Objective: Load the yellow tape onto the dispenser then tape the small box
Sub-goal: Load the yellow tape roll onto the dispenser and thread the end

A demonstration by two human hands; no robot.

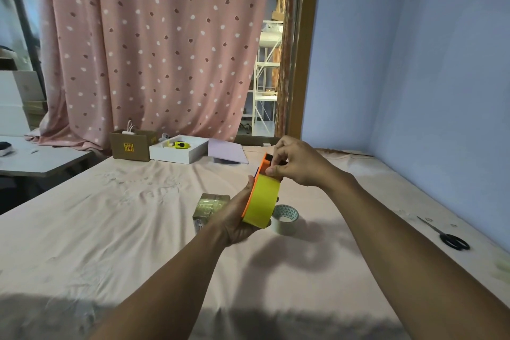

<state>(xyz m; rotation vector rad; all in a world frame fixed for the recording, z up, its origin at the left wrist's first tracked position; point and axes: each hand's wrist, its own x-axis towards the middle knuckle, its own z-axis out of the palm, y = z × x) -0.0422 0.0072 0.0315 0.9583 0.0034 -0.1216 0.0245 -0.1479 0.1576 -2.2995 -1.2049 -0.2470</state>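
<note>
Left grip (234, 218) cups the yellow tape (262, 201); right grip (292, 160) pinches the dispenser (266, 163) top edge.

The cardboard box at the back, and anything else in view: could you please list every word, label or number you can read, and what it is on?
Cardboard box: a yellow label with red marks, too blurred to read.
Yellow tape on the orange dispenser: no print visible.
Patterned tape roll: triangles only, no words.
Nothing else carries legible text.

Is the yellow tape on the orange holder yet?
Yes. The yellow tape sits against the orange holder, held in both hands.
</note>
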